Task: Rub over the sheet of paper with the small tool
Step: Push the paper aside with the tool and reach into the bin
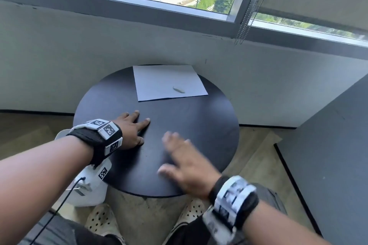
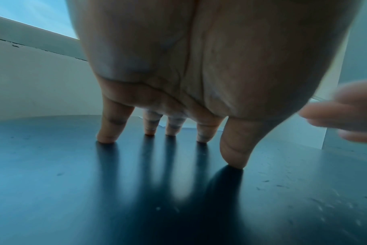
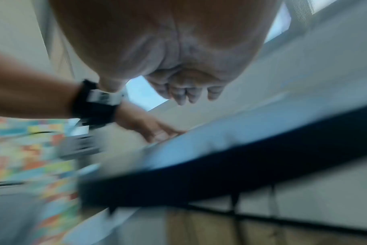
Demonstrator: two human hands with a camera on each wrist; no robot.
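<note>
A white sheet of paper [image 1: 169,82] lies flat at the far side of the round black table [image 1: 199,125]. On its right half rests a small grey tool [image 1: 178,89], untouched. My left hand [image 1: 135,127] is on the table's left part, short of the paper, fingers spread and tips pressing the top, fingertips [image 2: 150,132] seen from below the palm. My right hand [image 1: 179,157] hovers blurred over the table's near right part, fingers straight and holding nothing; its fingers [image 3: 186,94] show under the palm in the right wrist view.
A grey wall and window run behind the table. A dark grey partition [image 1: 328,145] stands at the right. A white bag [image 1: 87,191] with a black cable sits on the floor at the left, by my knees and shoes.
</note>
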